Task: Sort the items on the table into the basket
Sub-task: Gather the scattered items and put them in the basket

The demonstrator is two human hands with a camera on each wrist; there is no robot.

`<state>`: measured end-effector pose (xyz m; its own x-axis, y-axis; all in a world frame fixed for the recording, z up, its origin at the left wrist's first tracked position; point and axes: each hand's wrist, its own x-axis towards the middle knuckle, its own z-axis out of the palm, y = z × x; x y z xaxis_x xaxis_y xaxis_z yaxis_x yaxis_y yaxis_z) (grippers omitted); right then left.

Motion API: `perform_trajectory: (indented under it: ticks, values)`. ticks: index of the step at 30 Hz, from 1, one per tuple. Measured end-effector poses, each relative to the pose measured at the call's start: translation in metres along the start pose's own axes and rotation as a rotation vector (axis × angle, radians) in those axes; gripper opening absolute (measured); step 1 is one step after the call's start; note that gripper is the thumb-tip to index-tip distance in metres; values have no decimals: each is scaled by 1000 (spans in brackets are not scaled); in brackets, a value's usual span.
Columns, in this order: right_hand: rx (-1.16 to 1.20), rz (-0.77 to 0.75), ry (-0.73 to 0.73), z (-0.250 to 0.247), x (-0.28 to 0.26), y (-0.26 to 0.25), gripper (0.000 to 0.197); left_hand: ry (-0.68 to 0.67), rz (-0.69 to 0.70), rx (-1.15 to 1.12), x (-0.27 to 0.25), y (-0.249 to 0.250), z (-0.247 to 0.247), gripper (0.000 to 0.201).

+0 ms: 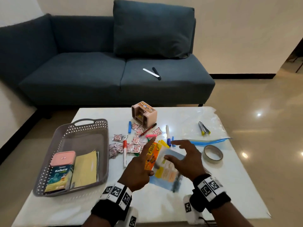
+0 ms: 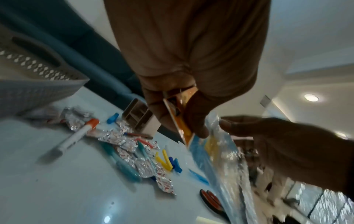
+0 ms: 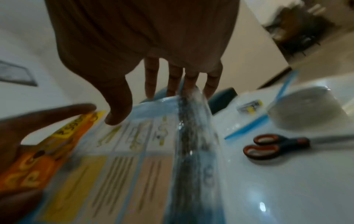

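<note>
Basket, grey perforated plastic, rectangular; L hand pinches glossy orange card pack; R hand spread wide over crinkly clear bag

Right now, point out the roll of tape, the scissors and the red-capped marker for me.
roll of tape (image 1: 213, 154), head view, on its near rim.
scissors (image 3: 268, 146), right wrist view, on the orange-lined handles.
red-capped marker (image 1: 125, 150), head view, on the white barrel.
</note>
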<state>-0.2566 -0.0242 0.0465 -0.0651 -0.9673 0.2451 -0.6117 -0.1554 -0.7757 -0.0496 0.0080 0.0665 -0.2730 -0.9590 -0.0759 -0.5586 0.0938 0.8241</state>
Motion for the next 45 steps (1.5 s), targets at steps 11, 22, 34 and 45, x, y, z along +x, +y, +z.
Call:
perform_trajectory:
  ticks: [11, 22, 34, 45]
  values:
    - [-412, -358, -242, 4, -9, -36, 18, 274, 352, 598, 3, 2, 4, 23]
    - [-274, -262, -11, -24, -13, -22, 9, 365, 12, 217, -7, -6, -13, 20]
    - [-262, -458, 128, -8, -37, -48, 29, 248, -139, -173, 6, 29, 18, 33]
    - [-339, -553, 121, 4, -37, -38, 13, 64, -229, -594, 4, 20, -1, 31]
